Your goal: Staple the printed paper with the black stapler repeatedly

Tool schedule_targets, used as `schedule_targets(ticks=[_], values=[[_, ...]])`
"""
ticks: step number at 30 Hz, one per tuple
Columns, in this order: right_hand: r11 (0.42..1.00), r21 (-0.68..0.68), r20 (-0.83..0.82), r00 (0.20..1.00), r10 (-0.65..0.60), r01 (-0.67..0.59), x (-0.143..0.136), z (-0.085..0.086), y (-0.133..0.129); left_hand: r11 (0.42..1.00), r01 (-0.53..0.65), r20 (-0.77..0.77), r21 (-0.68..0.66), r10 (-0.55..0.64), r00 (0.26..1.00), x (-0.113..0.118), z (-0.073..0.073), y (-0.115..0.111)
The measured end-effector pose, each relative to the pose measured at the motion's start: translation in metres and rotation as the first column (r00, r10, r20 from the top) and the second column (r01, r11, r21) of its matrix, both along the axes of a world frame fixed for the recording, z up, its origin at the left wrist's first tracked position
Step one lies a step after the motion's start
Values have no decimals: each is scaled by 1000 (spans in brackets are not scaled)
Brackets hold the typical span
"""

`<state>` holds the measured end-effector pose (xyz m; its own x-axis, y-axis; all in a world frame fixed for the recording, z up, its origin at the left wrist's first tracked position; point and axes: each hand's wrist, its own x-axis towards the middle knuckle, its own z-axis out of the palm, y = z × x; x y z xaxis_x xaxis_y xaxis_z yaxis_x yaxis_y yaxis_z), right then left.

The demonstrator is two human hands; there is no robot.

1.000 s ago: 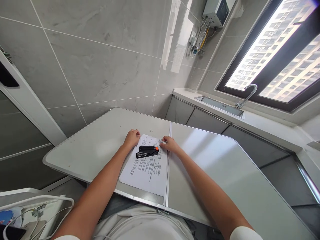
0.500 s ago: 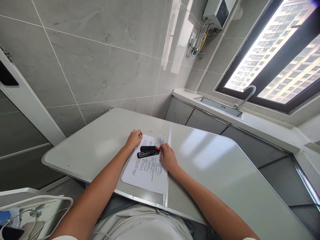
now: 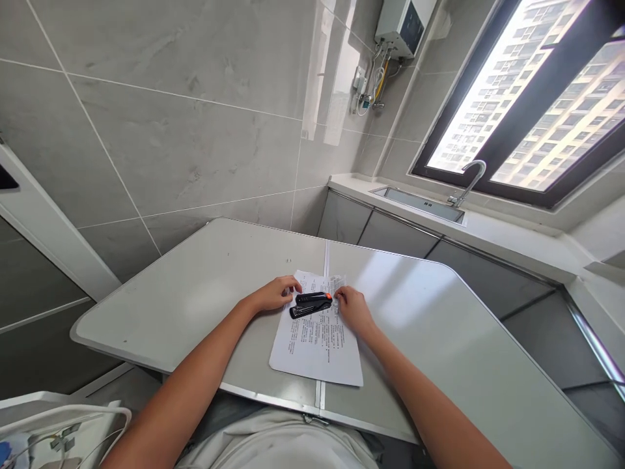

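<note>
- since a second ago, printed sheet point(image 3: 317, 332) has slid right across the tabletop point(image 3: 195, 299) seam.
- black stapler point(image 3: 310, 304) lies on its upper part.
- left hand point(image 3: 274, 296) and right hand point(image 3: 354, 309) rest loosely curled, holding nothing.
- best to keep the sheet pinned flat and square.

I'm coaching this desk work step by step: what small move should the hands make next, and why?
Probably close the right hand around the stapler. The stapler lies loose on the printed sheets, the right fingertips touch its orange end, and the left hand rests at its other end on the paper, steadying it.
</note>
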<state>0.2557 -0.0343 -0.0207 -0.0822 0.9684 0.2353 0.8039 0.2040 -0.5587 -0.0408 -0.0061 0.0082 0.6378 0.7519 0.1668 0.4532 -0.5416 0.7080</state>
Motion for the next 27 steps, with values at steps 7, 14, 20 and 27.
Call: schedule_targets(ticks=[7,14,20,27], values=[[985,-142,6,995,-100,99,33,9,1,975,183,-146,127,-164,976,9,4,-8],[944,194,-107,951,291,-267,7,23,-6,982,147,-168,123,-125,978,25,2,-11],[921,66,-133,911,390,-385,-5,17,-11,977,160,-219,142,-127,967,25,5,-13],[975,117,-243,946,213,-189,-3,9,-3,984,86,-255,158,-44,966,17,2,-7]])
